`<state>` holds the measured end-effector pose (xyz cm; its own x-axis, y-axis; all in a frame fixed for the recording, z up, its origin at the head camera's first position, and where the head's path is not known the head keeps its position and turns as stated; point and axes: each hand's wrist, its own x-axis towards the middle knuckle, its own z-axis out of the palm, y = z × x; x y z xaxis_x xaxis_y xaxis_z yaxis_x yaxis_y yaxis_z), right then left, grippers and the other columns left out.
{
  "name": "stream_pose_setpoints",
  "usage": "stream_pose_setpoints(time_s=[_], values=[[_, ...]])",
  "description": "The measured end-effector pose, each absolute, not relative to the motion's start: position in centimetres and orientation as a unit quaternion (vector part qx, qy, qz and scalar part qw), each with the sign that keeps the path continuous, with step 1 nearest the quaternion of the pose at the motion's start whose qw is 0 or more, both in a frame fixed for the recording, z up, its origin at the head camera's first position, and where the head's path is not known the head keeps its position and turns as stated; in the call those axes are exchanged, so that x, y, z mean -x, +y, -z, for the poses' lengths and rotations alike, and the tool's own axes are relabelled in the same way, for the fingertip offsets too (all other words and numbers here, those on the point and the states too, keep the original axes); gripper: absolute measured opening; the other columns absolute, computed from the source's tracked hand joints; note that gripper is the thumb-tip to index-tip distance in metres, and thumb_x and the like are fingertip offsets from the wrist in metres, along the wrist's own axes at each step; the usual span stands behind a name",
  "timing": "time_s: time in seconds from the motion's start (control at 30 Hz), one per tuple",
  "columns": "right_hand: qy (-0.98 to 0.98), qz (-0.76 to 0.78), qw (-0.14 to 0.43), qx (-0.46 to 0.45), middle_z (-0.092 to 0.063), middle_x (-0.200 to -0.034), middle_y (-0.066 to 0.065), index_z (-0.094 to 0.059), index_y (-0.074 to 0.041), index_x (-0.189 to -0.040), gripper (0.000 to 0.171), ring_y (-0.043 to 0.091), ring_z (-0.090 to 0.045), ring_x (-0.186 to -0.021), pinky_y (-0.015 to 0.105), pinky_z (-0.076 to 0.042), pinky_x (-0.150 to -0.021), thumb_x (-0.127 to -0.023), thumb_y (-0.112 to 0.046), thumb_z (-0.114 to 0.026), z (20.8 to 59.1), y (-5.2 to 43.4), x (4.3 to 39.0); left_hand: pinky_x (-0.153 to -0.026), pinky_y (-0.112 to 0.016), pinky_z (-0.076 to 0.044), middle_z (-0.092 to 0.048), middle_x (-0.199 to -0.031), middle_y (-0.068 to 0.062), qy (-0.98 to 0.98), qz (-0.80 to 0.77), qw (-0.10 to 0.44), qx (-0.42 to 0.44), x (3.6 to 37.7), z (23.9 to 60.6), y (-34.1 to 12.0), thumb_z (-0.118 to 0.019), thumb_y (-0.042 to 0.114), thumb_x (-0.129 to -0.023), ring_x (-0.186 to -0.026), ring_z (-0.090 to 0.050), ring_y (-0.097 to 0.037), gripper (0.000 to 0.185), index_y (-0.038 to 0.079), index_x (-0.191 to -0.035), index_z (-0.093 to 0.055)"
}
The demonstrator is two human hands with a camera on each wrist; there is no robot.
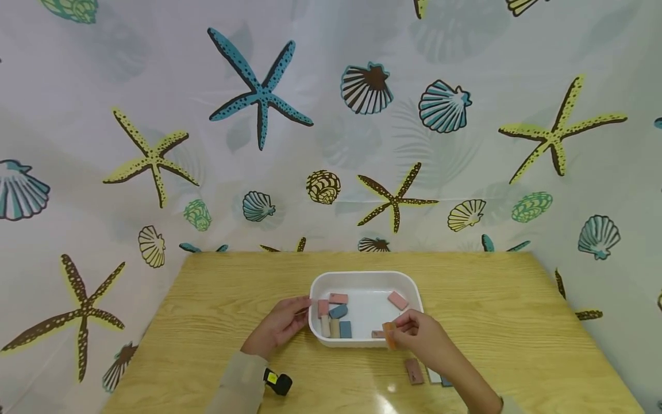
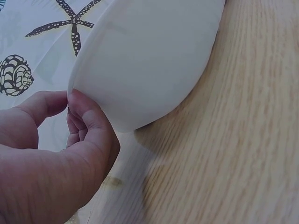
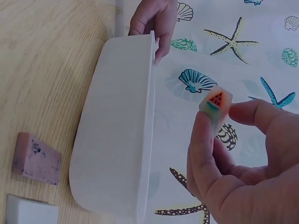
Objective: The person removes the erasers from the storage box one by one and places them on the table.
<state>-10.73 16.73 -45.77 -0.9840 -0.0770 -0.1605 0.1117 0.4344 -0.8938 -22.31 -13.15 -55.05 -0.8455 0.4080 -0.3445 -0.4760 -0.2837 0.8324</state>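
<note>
My left hand (image 1: 281, 325) pinches the left rim of a white plastic tub (image 2: 154, 60) between thumb and fingers. Over the tub's front right edge, my right hand (image 1: 421, 339) holds a small orange eraser (image 1: 389, 334) by its fingertips. In the right wrist view, this eraser (image 3: 216, 103) shows a watermelon slice on its end. Inside the tub lie several erasers: pink ones (image 1: 338, 298), blue ones (image 1: 345, 329) and a tan one (image 1: 335, 328) grouped at the left. Another pink eraser (image 1: 398, 300) lies at the right, and one more is partly hidden near my right hand.
On the wooden table (image 1: 233, 282), in front of the tub's right end, lie a smudged pink eraser (image 1: 414, 371), a white block (image 1: 433, 376) and a dark blue one (image 1: 446, 382), partly behind my right forearm. A patterned cloth (image 1: 331, 144) hangs behind the table.
</note>
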Motion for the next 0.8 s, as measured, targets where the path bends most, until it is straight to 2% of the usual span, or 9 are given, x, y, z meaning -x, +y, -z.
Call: stream_pose_setpoints(time_s=[0.23, 0.47, 0.63, 0.8], values=[[0.875, 0.477, 0.082, -0.015, -0.059, -0.081, 0.001, -0.058, -0.005, -0.091, 0.023, 0.014, -0.056, -0.075, 0.024, -0.049, -0.062, -0.08, -0.02, -0.07, 46.4, 17.1, 8.0, -0.093, -0.03, -0.044, -0.045, -0.133, -0.022, 0.521, -0.803, 0.287, 0.034, 22.3, 55.0, -13.1, -0.054, 0.014, -0.095, -0.109, -0.055, -0.021, 0.048, -0.005, -0.136, -0.04], [0.89, 0.446, 0.084, -0.031, -0.056, -0.077, -0.001, -0.059, -0.006, -0.088, 0.024, 0.013, -0.052, -0.071, 0.022, -0.047, -0.06, -0.081, -0.025, -0.071, 47.6, 17.5, 6.2, -0.083, -0.024, -0.049, -0.054, -0.117, -0.016, 0.533, -0.8, 0.272, 0.038, 22.2, 55.0, -13.1, -0.052, 0.013, -0.096, -0.093, -0.055, -0.013, 0.045, -0.01, -0.133, -0.04], [0.891, 0.443, 0.095, -0.006, -0.055, -0.079, -0.001, -0.059, -0.004, -0.091, 0.026, 0.012, -0.051, -0.072, 0.021, -0.047, -0.062, -0.081, -0.025, -0.071, 49.4, 18.1, 5.6, -0.08, -0.023, -0.049, -0.056, -0.108, -0.011, 0.531, -0.802, 0.271, 0.041, 22.2, 55.0, -13.2, -0.051, 0.012, -0.096, -0.089, -0.055, -0.012, 0.044, -0.011, -0.132, -0.04], [0.902, 0.425, 0.082, -0.003, -0.054, -0.078, -0.001, -0.058, -0.003, -0.09, 0.024, 0.012, -0.051, -0.072, 0.021, -0.047, -0.063, -0.08, -0.021, -0.07, 51.3, 17.9, 5.6, -0.085, -0.026, -0.048, -0.053, -0.119, -0.017, 0.532, -0.8, 0.275, 0.035, 22.1, 54.9, -13.2, -0.052, 0.014, -0.096, -0.094, -0.056, -0.013, 0.046, -0.009, -0.133, -0.04]])
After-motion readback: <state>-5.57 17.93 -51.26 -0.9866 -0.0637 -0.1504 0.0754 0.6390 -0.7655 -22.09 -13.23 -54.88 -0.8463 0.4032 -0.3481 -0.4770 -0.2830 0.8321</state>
